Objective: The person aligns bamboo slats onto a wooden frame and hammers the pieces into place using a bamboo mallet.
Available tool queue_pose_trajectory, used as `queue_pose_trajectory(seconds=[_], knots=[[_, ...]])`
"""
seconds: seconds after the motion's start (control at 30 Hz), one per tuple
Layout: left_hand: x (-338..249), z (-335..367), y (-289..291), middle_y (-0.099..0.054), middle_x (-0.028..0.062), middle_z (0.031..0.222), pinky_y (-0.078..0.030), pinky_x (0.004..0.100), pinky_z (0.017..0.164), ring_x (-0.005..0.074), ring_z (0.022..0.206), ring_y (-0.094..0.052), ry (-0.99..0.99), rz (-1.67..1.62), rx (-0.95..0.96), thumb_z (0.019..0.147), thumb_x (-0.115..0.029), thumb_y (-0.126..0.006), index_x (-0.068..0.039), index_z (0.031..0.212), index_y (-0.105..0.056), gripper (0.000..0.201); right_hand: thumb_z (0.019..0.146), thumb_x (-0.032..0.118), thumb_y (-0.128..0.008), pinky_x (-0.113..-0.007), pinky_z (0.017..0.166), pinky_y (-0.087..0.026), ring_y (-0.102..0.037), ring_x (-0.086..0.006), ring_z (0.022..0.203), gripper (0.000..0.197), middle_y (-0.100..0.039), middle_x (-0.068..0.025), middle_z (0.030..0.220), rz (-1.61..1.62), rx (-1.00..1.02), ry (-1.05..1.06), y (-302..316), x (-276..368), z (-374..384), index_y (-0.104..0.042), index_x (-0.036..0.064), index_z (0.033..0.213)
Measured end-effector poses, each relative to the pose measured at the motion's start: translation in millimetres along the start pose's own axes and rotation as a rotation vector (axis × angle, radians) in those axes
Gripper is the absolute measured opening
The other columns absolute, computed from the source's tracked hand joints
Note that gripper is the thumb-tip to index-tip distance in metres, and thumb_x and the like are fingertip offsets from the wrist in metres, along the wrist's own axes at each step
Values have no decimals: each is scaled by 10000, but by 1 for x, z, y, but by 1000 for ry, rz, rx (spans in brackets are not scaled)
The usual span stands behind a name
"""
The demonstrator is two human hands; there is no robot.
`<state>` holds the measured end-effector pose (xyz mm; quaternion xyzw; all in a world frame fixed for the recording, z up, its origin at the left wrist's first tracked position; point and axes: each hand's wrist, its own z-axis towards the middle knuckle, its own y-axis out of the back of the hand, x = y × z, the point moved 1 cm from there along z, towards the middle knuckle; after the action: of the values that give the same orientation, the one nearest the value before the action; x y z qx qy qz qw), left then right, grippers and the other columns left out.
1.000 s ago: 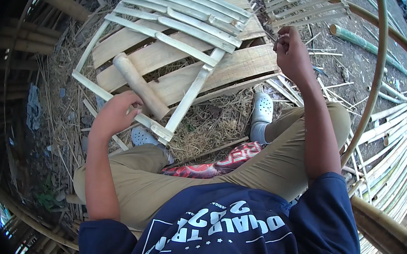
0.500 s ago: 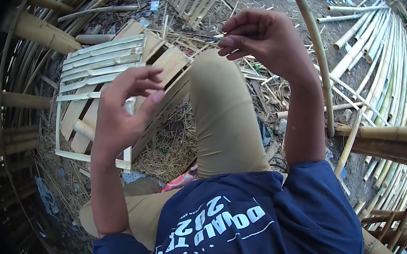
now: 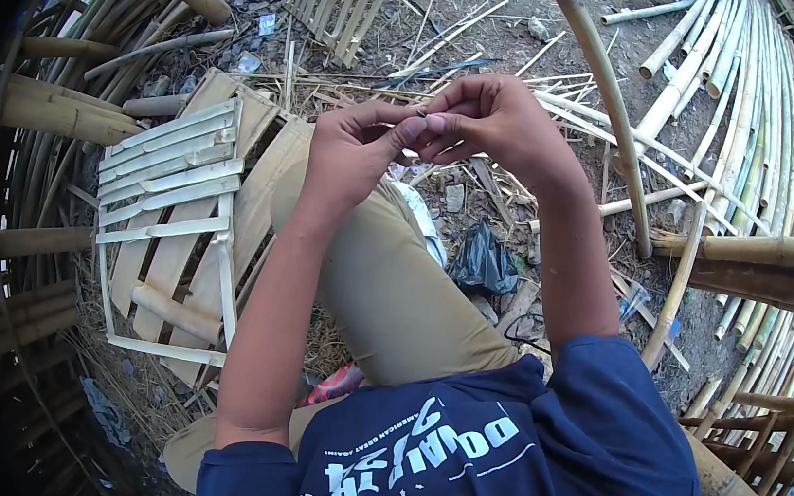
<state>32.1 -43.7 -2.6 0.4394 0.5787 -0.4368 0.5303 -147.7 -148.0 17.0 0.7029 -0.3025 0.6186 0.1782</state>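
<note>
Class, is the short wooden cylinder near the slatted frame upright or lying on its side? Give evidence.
Lying on its side: the wooden cylinder shows its long side, stretched lengthwise across the boards.

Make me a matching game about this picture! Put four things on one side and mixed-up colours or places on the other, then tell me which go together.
Things:
1. Left hand
2. Slatted frame
3. Plastic bag
4. Shirt

Colours and places:
A. Black and crumpled
B. Dark blue
C. Fingertips meeting those of the right hand
D. Lying over wooden boards

Right pairs: 1-C, 2-D, 3-A, 4-B.
</note>
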Motion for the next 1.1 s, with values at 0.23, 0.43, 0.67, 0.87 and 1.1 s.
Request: queue_pose_trajectory(seconds=[0.23, 0.43, 0.67, 0.87, 1.1], knots=[[26, 25, 6, -768, 6, 898, -484, 209, 577, 64, 822, -717, 11, -60, -144, 1000, -227, -778, -67, 1096, -789, 187, 1035, 128, -704, -351, 821, -693, -793, -259, 962, 281, -764, -182, 1038, 186, 135, -47, 21, -37, 53, -555, -28, 1216], [30, 47, 7, -735, 47, 937, -473, 218, 521, 89, 775, -716, 217, -134, -501, 1016, -252, -737, -35, 1119, -726, 240, 993, 224, -769, -333, 701, -608, -758, -182, 924, 276, -767, -116, 1016, -351, -469, -226, 92, -236, 172, -700, 1, 1139], [22, 68, -39, -775, 98, 889, -569, 319, 666, 160, 714, -744, -114, 222, -447, 956, -175, -758, 15, 965, -760, 189, 883, 104, -676, -547, 1069, -519, -601, -423, 1320, 508, -660, -208, 1381, -1154, -374, -338, 205, -414, 179, -619, 78, 1388], [39, 58, -18, -778, 119, 903, -580, 351, 672, 197, 731, -757, -44, 385, -416, 951, -182, -754, 13, 977, -759, 197, 916, 164, -688, -568, 1064, -486, -520, -364, 1404, 515, -572, -169, 1452, -1504, -216, -352, 105, -440, 197, -580, 112, 1417], [42, 59, -6, -783, 98, 859, -572, 335, 653, 161, 711, -748, 76, 285, -462, 966, -198, -750, -2, 1006, -774, 201, 929, 175, -670, -607, 1016, -469, -648, -342, 1266, 388, -730, -144, 1244, -1381, -223, -353, 96, -412, 208, -647, 127, 1313]])
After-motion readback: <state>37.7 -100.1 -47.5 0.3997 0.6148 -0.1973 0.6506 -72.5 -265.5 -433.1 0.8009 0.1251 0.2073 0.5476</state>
